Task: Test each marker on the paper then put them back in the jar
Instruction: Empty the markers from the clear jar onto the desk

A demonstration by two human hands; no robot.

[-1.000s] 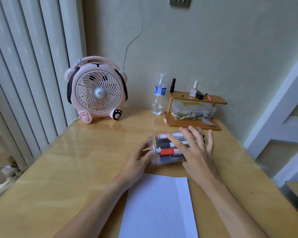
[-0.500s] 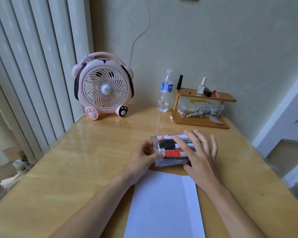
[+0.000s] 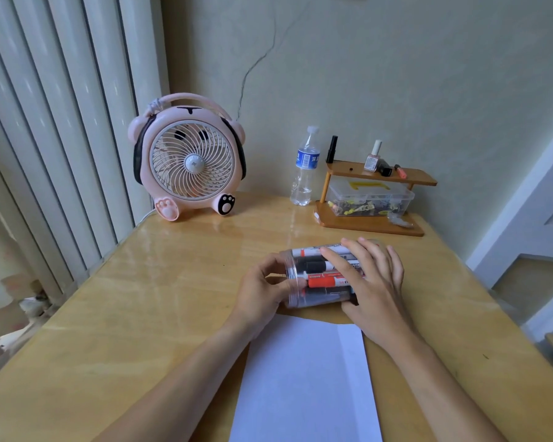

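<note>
Fingers (image 3: 342, 260) of the right hand (image 3: 372, 288) are being laid, nearly straight, over a clear jar (image 3: 296, 282) of markers (image 3: 321, 282) lying sideways on the table (image 3: 173, 282); its open end is being gripped by the curled left hand (image 3: 262, 291). White paper (image 3: 307, 381) is being kept just nearer.

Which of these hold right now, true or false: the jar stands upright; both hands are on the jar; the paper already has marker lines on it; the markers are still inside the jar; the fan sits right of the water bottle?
1. The jar stands upright. False: it lies on its side on the table.
2. Both hands are on it. True: left hand at its open end, right hand over its body.
3. The paper has marker lines. False: it looks blank.
4. The markers are inside the jar. True.
5. The fan sits right of the water bottle. False: left.
</note>
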